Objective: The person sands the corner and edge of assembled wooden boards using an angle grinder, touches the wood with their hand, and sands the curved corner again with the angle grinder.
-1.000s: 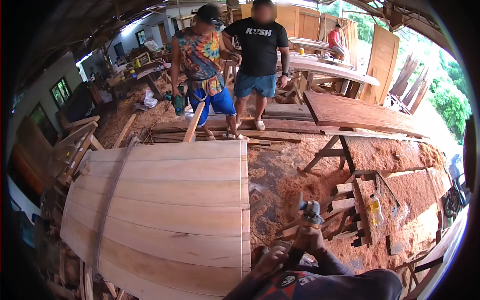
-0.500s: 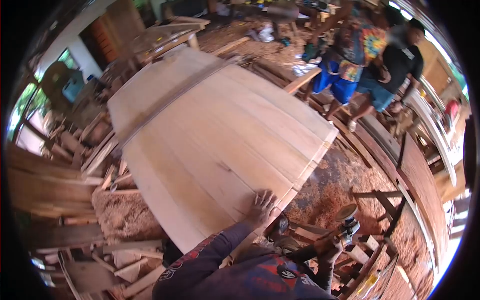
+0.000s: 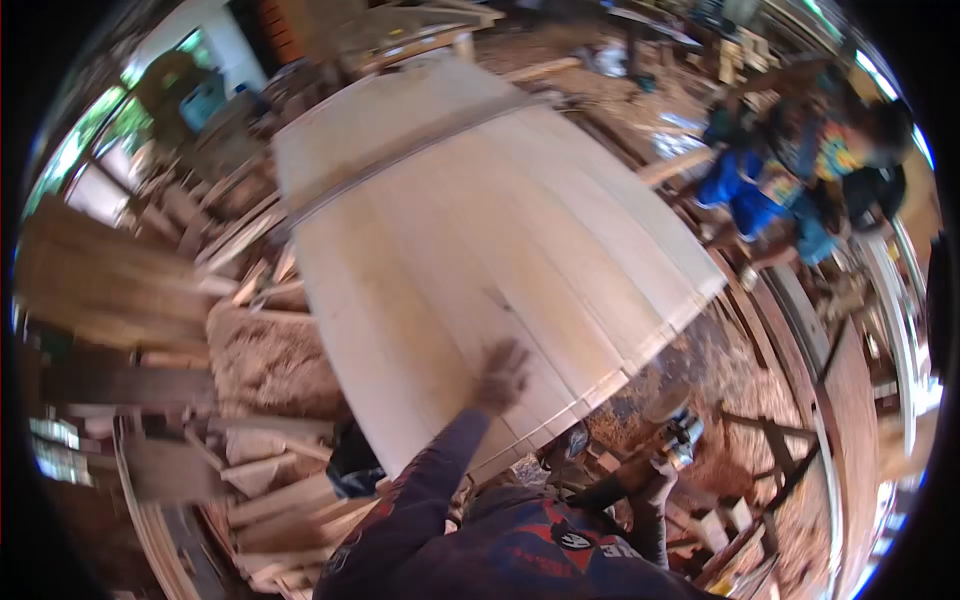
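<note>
A large panel of pale joined boards (image 3: 430, 240) fills the middle of the view, with a dark strip (image 3: 410, 155) lying across its far part. My left hand (image 3: 503, 375) is over the near part of the panel, its fingers apart and slightly blurred. Whether the palm touches the wood is hard to tell. To the right of the panel's near edge, my right hand (image 3: 655, 482) is wrapped round an angle grinder (image 3: 683, 437) with a metallic head. The grinder's round disc points away from me and is blurred.
Two people (image 3: 800, 185) are beyond the panel at the upper right. Scrap wood (image 3: 290, 500) and a heap of shavings (image 3: 270, 365) lie at the left. Reddish boards (image 3: 850, 400) and a dark trestle (image 3: 775, 440) stand at the right.
The view has swung left and down toward the panel. My left hand has left the grinder and moved over the panel, then farther in from its edge. My right hand keeps the grinder.
</note>
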The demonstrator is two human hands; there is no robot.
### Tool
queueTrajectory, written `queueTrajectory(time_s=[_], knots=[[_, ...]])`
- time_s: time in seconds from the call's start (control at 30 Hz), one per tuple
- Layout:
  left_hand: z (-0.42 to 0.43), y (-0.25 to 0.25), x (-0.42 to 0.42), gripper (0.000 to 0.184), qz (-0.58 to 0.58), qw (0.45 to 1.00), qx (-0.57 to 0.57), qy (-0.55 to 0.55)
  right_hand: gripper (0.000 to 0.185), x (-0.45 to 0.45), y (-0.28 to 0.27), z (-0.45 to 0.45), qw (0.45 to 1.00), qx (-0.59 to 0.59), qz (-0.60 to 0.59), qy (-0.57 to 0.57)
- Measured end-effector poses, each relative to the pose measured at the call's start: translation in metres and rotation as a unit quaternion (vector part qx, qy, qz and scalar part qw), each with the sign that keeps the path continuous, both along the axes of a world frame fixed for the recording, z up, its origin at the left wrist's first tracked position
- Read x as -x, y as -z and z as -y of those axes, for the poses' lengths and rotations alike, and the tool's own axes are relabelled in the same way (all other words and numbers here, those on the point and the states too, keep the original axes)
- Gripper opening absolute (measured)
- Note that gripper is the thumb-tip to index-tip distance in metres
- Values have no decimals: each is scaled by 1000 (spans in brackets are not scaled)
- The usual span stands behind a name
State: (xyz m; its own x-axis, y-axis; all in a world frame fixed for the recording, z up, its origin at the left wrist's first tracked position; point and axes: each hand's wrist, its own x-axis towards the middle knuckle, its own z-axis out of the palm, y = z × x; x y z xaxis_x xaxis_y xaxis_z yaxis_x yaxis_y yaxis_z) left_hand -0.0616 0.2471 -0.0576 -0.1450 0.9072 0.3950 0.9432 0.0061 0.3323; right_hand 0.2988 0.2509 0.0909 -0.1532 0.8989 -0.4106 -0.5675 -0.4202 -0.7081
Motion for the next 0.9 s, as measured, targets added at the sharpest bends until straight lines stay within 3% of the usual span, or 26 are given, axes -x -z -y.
queueTrajectory(time_s=[0.03,0.1,0.13,0.17,0.2,0.23,0.37,0.67,0.9], knots=[[1,4,21,52,5,1000,-8,-19,38,-18,37,3,999,16,-33,9],[8,8,52,50,100,992,-28,-67,43,-34,49,11,999,7,-28,-22],[5,25,70,50,39,995,-53,-78,43,-26,26,15,999,5,-12,42],[0,36,87,52,4,997,-27,-74,43,-35,35,22,995,-11,-16,102],[-5,28,94,55,12,994,79,-72,43,-42,49,25,995,-13,-8,101],[-10,23,92,55,18,993,93,-74,44,-46,58,28,996,-10,-1,89],[-17,25,89,57,21,986,127,-104,36,-46,18,46,991,-47,-9,125],[-9,32,89,56,-56,982,145,-105,47,-60,22,109,969,-62,6,241],[-13,30,90,56,-33,987,129,-93,49,-52,13,108,973,-75,5,217]])
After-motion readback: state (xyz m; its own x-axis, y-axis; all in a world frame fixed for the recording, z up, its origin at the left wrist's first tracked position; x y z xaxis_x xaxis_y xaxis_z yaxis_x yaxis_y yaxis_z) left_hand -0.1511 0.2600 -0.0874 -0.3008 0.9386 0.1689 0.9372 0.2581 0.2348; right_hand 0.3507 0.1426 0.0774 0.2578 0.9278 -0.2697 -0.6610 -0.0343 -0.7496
